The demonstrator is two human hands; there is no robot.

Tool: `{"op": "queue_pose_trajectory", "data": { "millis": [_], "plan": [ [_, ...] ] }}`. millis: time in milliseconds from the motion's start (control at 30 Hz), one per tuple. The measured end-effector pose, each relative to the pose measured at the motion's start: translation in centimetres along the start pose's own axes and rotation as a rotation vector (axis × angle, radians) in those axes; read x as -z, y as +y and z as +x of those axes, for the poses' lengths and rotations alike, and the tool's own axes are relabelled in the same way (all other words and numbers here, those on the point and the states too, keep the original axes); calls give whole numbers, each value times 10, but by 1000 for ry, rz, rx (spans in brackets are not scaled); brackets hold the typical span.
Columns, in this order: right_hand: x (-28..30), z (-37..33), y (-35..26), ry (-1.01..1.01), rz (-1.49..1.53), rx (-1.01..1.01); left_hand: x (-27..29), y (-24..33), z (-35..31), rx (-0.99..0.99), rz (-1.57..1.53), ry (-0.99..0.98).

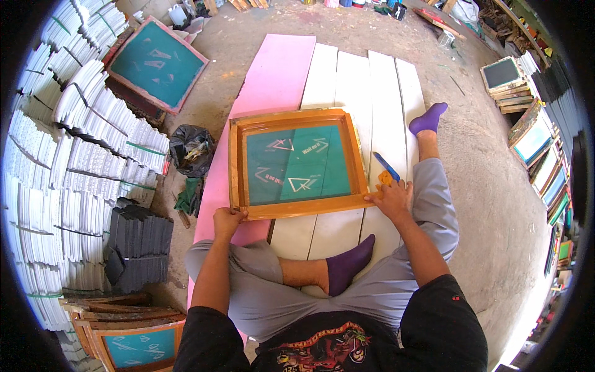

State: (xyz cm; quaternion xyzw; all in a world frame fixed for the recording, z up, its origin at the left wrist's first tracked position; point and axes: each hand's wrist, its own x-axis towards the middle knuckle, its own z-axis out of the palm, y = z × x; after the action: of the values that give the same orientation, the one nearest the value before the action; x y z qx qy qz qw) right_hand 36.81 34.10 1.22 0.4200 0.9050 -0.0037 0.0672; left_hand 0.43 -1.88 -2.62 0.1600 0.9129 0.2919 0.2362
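Note:
A wooden screen printing frame (297,207) with a green mesh and pale stencil shapes lies in front of me on the boards. My left hand (227,222) pinches its near left corner. At the near right corner, my right hand (394,199) grips the wood between thumb and fingers. Just beyond the right hand's fingers lies a slim blue tool (387,166), perhaps a cutter; I cannot make out its exact kind. A crumpled orange piece (387,177) sits between that tool and the hand, its material unclear.
I sit on pink (273,80) and white boards (353,80). Stacks of white sheets (87,167) and dark sheets (139,248) line the left, beside a black bag (191,149). More screen frames (158,65) lean there; others (532,133) stand along the right.

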Motion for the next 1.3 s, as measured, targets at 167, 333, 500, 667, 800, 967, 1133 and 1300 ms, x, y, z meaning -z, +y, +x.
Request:
{"op": "queue_pose_trajectory", "data": {
  "millis": [167,333,500,667,800,967,1133,1300],
  "plan": [
    [-25,-2,-4,171,-119,32,2,8,-2,19,0,-23],
    [-49,-22,-11,307,-124,184,1,1,2,62,14,-23],
    [-47,-50,-28,84,23,271,0,4,0,81,-54,-38],
    [-39,-48,-30,82,37,288,2,4,3,63,53,-23],
    [-17,-22,-16,222,116,161,3,6,-1,64,2,-23],
    [13,59,30,26,250,-151,1,9,2,41,12,-38],
    [-13,105,42,-102,166,-229,5,1,3,100,-16,-39],
    [-19,105,45,-134,27,-193,3,7,4,75,-31,-63]
  ]
}}
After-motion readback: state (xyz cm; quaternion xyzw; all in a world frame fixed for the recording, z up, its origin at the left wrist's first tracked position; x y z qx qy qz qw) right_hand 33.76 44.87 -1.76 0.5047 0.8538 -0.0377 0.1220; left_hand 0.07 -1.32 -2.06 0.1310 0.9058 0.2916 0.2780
